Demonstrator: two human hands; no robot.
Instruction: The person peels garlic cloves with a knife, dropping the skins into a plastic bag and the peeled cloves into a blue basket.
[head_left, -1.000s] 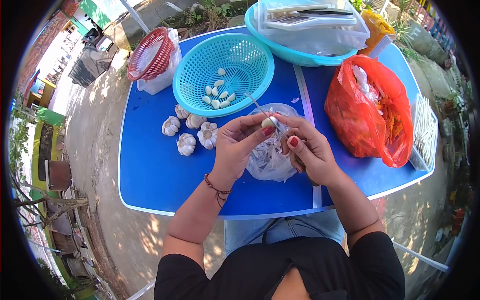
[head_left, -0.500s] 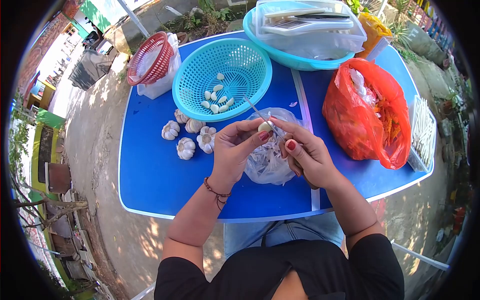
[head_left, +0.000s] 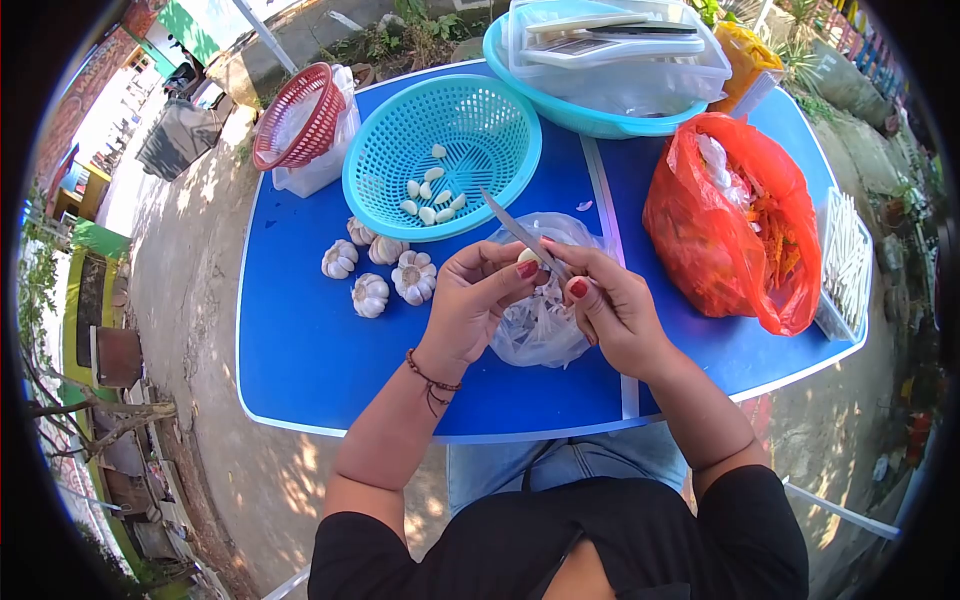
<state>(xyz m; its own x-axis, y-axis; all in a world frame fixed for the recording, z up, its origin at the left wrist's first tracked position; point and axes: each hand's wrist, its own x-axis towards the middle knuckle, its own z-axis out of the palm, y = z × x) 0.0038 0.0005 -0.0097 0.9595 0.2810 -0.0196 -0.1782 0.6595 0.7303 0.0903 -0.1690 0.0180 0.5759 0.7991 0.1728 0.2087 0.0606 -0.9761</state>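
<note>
Between the thumb and fingers of my left hand point(head_left: 474, 298) is a pale garlic clove point(head_left: 528, 257), mostly covered by the fingertips. My right hand point(head_left: 618, 308) is closed on a knife point(head_left: 517, 229), its blade slanting up to the left past the clove. Below both hands lies a clear plastic bag point(head_left: 535, 335) with garlic skins in it. Several whole garlic bulbs point(head_left: 413, 278) sit on the blue table point(head_left: 330, 385), left of my left hand. Beyond them, a turquoise basket point(head_left: 385, 150) contains several peeled cloves point(head_left: 428, 214).
A red plastic bag point(head_left: 690, 250) stands open at the right, beside a container of white sticks point(head_left: 846, 255). At the back are a turquoise basin point(head_left: 600, 125) stacked with clear plastic boxes point(head_left: 690, 75) and a yellow package point(head_left: 745, 65). A red basket point(head_left: 320, 130) rests at the far left.
The knife blade has turned so that its flat side shows more, and its tip has moved slightly left and up. My left hand still pinches the clove.
</note>
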